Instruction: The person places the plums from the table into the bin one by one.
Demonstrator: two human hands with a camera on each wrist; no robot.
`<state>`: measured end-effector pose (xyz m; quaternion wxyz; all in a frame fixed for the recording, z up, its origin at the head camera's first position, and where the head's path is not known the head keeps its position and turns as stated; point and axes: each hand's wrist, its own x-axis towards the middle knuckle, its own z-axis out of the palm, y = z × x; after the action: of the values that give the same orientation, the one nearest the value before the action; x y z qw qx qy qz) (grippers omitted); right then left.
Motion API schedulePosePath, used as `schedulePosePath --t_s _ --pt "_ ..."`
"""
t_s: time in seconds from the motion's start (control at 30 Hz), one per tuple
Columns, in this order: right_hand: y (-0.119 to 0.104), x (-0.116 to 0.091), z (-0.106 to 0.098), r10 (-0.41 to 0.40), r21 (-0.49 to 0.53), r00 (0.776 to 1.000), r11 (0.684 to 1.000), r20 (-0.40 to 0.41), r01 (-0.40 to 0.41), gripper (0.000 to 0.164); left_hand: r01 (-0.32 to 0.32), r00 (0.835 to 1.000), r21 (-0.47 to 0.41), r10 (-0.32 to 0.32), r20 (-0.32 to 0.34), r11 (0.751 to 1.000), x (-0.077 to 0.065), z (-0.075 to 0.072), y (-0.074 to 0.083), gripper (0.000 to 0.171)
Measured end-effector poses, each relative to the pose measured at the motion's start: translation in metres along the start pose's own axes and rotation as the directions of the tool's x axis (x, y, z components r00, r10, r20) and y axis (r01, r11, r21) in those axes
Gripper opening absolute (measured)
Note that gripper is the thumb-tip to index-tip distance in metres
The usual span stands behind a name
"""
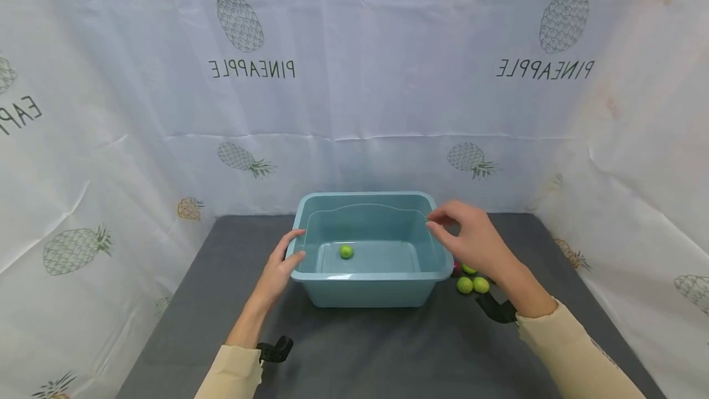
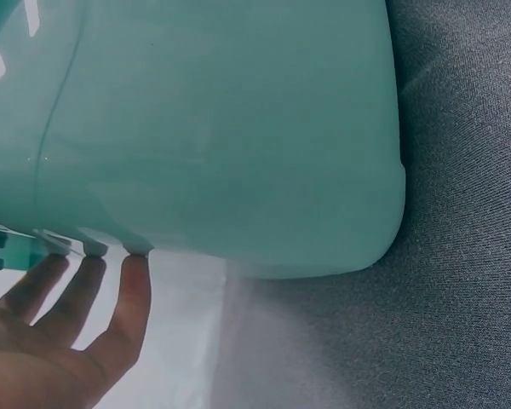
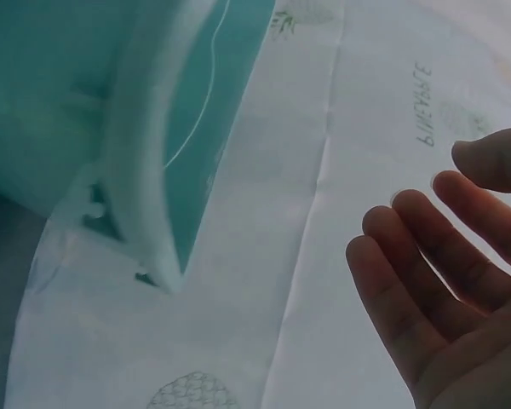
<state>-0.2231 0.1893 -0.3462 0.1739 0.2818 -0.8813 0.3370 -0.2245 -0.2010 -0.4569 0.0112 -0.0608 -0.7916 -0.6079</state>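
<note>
A blue-green plastic basin [image 1: 365, 293] stands on the dark cloth. Inside it, on the bottom, lies one small green round fruit [image 1: 346, 252], like a lime. My left hand [image 1: 277, 270] grips the basin's left rim, thumb over the edge; the left wrist view shows fingertips [image 2: 136, 264] against the outer wall just under the rim. Above the basin's right rim hovers my right hand [image 1: 468, 236], fingers loosely bent and nothing in them. In the right wrist view those fingers [image 3: 396, 315] stand apart from the basin [image 3: 145, 145].
Several green fruits [image 1: 480, 285] and a red one [image 1: 456, 268], partly hidden, lie on the dark cloth [image 1: 354, 350] beside the basin's right side. White curtains [image 1: 365, 103] printed with pineapples hang behind and on both sides.
</note>
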Motion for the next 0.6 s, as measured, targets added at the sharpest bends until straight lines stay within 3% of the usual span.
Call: schedulePosePath --t_s 0.27,0.6 --pt "0.020 -0.026 0.003 0.002 -0.072 0.996 0.997 -0.092 -0.009 0.014 0.018 1.000 0.021 -0.018 -0.015 1.000 0.002 -0.001 -0.003 0.047" --pt "0.055 -0.056 0.011 0.042 -0.016 0.979 0.999 -0.202 -0.046 0.017 0.022 1.000 0.022 -0.021 -0.023 1.000 0.002 0.001 -0.003 0.047"
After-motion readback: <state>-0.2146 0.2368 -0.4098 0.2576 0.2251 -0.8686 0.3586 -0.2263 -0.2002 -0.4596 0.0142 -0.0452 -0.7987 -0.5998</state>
